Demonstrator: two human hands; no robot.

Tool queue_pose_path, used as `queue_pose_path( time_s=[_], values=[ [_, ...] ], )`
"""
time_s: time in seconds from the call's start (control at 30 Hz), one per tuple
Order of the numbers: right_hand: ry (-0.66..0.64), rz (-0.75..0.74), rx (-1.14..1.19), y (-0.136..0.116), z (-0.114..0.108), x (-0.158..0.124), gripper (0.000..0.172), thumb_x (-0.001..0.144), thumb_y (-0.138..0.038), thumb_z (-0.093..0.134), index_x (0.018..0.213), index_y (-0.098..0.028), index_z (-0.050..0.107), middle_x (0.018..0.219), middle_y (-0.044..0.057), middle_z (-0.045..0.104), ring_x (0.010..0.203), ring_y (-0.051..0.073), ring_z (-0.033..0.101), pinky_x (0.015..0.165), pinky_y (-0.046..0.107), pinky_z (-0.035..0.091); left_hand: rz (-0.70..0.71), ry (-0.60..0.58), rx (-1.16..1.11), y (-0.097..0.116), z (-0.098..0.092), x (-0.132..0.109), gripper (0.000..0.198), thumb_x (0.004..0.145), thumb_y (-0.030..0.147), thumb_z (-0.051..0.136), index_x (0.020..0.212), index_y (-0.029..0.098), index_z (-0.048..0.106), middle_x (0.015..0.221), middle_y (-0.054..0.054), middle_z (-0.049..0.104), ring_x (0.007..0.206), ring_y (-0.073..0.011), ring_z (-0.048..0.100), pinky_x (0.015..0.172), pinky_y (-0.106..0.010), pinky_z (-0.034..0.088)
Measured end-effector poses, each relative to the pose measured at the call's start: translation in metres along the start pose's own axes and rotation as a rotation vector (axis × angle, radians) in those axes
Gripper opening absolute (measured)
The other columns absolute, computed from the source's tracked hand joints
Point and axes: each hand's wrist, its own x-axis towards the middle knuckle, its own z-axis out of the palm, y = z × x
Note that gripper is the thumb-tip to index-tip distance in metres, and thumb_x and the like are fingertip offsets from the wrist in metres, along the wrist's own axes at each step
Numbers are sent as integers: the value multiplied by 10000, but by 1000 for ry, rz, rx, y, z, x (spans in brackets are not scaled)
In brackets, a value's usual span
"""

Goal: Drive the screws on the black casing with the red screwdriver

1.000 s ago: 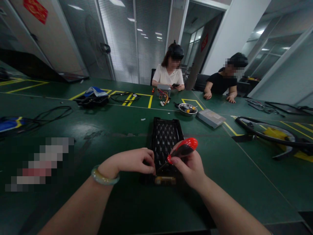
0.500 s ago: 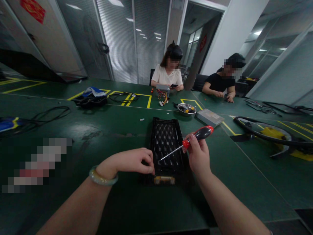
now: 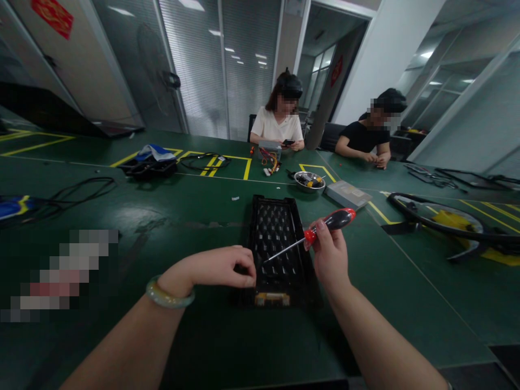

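Note:
A red and black screwdriver [image 3: 331, 223] is held by its handle in my right hand [image 3: 331, 254], the shaft slanting down to the left. Its tip is over a black plastic case [image 3: 280, 238] with a pattern of raised shapes inside. My left hand [image 3: 233, 268] is at the near left edge of the case, fingers curled and pressed together; whatever they may pinch is too small or hidden to make out. An orange-brown part [image 3: 272, 299] shows at the case's near end.
Beyond the case stand a metal bowl [image 3: 309, 182] of tools and a grey metal box [image 3: 348, 194]. A black-rimmed wheel-like ring [image 3: 447, 216] lies to the right. Black cables [image 3: 81, 189] and a dark tray [image 3: 150, 167] are to the left. Two people sit across the green table [image 3: 195, 206].
Hardly anything differs. The screwdriver's shaft tip has lifted slightly; both my hands keep nearly the same place. The co-worker on the right has drawn their hands together.

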Motion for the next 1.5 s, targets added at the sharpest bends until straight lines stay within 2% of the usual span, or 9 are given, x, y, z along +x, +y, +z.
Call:
queue_pose_path(
  time_s=[0.17, 0.27, 0.53, 0.7, 0.9, 1.03, 1.2, 1.37, 1.5],
  values=[
    [84, -23, 63, 3, -2, 11, 290, 799, -420, 736, 839, -212, 537, 674, -67, 530, 555, 74, 503, 520, 230, 424, -45, 33, -61, -1, 0, 1, 335, 915, 517, 581, 1035, 238, 723, 1046, -15, 678, 980, -157, 628, 906, -258, 448],
    [126, -17, 81, 5, -6, 18, 299, 790, -416, 745, 828, -210, 532, 646, -72, 509, 537, 70, 491, 497, 222, 413, -71, 75, -79, 0, 1, 3, 323, 932, 487, 560, 1029, 222, 718, 1032, -14, 696, 952, -151, 640, 877, -256, 466],
    [143, -61, 66, 3, -7, 22, 311, 779, -442, 742, 825, -217, 532, 638, -73, 503, 517, 67, 480, 481, 218, 407, -142, 278, -31, -3, 7, 14, 266, 911, 424, 578, 995, 222, 730, 1015, -19, 704, 925, -162, 639, 850, -264, 474],
    [168, -148, -33, 1, -12, 26, 312, 780, -455, 734, 840, -228, 529, 684, -62, 535, 534, 77, 518, 495, 236, 428, -133, 281, 124, 4, 3, 27, 214, 899, 337, 595, 1010, 240, 749, 1018, -16, 712, 939, -172, 634, 857, -280, 456],
    [161, -209, -219, 1, -19, 28, 306, 784, -444, 730, 850, -226, 525, 665, -64, 550, 481, 76, 489, 467, 248, 395, -152, 266, 395, 9, -2, 54, 249, 876, 315, 611, 1068, 259, 760, 1000, -24, 746, 951, -210, 642, 876, -322, 441],
    [129, -213, -358, 4, -22, 25, 299, 775, -448, 725, 819, -212, 547, 659, -49, 544, 523, 92, 484, 489, 261, 396, -218, 206, 408, 9, 6, 72, 254, 846, 354, 647, 1050, 256, 761, 986, -28, 750, 906, -202, 659, 817, -295, 454],
    [54, -302, -543, 4, -24, 21, 270, 793, -420, 708, 768, -204, 547, 650, -39, 516, 584, 116, 472, 559, 288, 392, -299, 225, 418, 9, 14, 82, 199, 817, 334, 668, 962, 238, 763, 910, -39, 746, 810, -206, 661, 679, -279, 435],
    [-87, -315, -611, 3, -21, 16, 253, 811, -406, 690, 765, -201, 548, 662, -31, 519, 602, 127, 470, 582, 295, 384, -328, 251, 398, 8, 13, 77, 195, 837, 337, 649, 949, 211, 747, 907, -51, 739, 809, -209, 662, 676, -281, 436],
    [-184, -288, -645, 4, -19, 12, 237, 811, -404, 694, 797, -201, 572, 684, -21, 560, 620, 139, 506, 599, 300, 403, -321, 293, 342, 13, 9, 63, 199, 886, 334, 593, 976, 204, 714, 972, -43, 732, 846, -189, 661, 724, -273, 453]
  ],
)
